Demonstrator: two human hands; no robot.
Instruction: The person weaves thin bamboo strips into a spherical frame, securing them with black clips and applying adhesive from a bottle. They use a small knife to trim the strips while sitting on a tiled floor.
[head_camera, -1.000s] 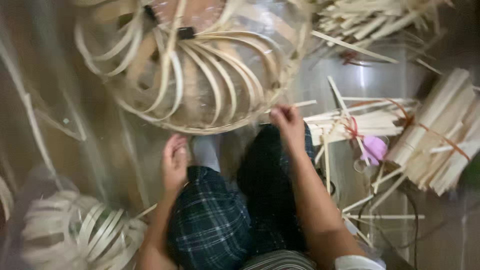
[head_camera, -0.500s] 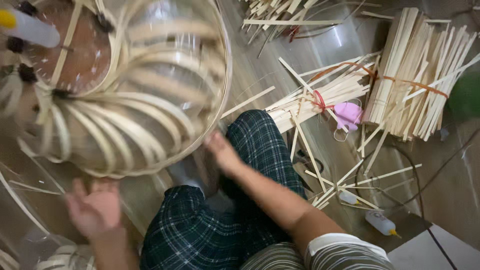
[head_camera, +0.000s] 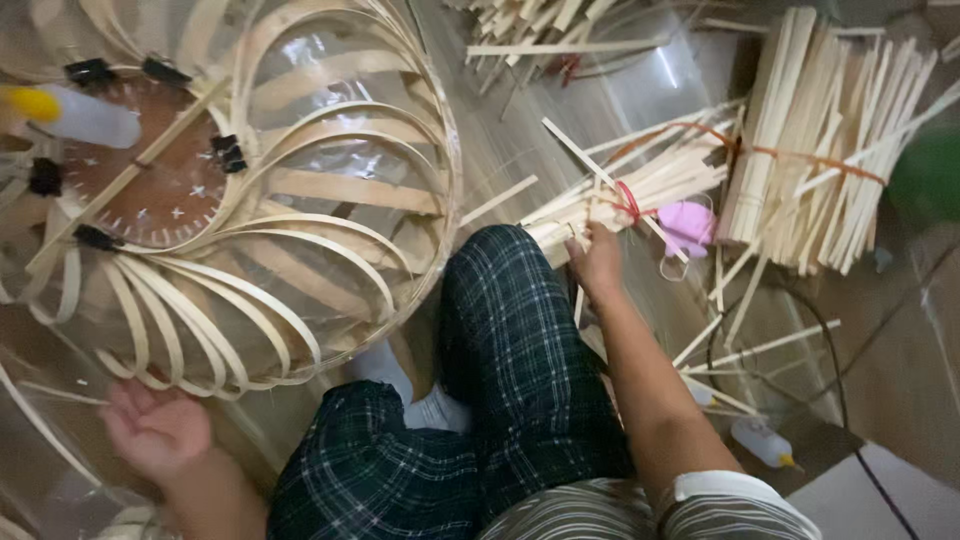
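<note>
bamboo frame (head_camera: 250, 210): top and left cut off by the picture's edge. right hand (head_camera: 598, 262): fingertips buried in the tied strip bundle (head_camera: 640, 185), so grip cannot be told. left hand (head_camera: 155, 428): palm up under the frame's near rim, contact unclear. green object (head_camera: 925, 175) at far right: blurred, cut off, kind unknown. large stick bundle (head_camera: 830, 140): top cropped. pink item (head_camera: 688, 225): too small to identify.
</note>
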